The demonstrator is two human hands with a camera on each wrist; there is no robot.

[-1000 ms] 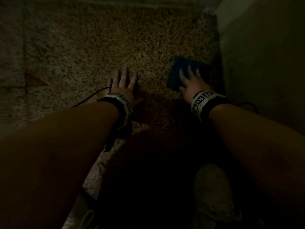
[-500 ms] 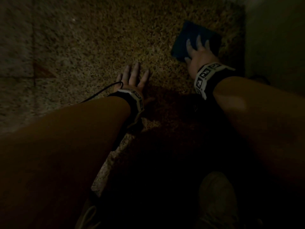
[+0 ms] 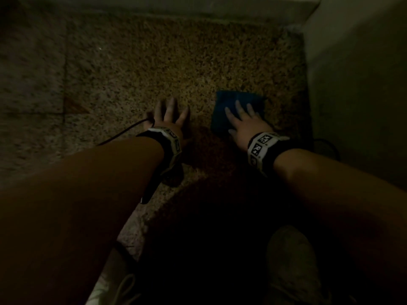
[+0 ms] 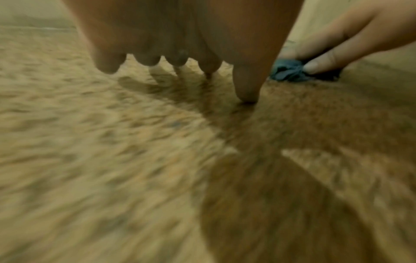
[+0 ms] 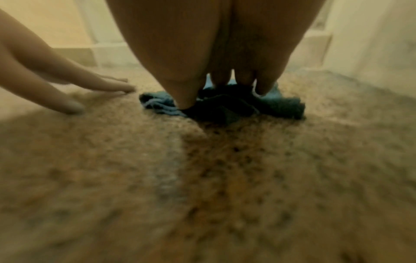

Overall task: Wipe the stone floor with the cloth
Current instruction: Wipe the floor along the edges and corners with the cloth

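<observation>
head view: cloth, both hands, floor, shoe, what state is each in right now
cloth: blue, bunched, flat on the floor under the right hand
right hand: fingers straight, pressing the cloth down
left hand: fingers spread, braced on bare floor
stone floor: speckled, dimly lit
shoe: on the floor, in shadow

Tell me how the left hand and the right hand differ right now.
The left hand rests directly on the bare stone floor; the right hand presses on the blue cloth. The left hand's fingers are spread apart; the right hand's lie closer together. The right hand is nearer the wall; the left hand sits further out on the floor. Both lie palm down with straight fingers, and each wrist wears a band.
</observation>
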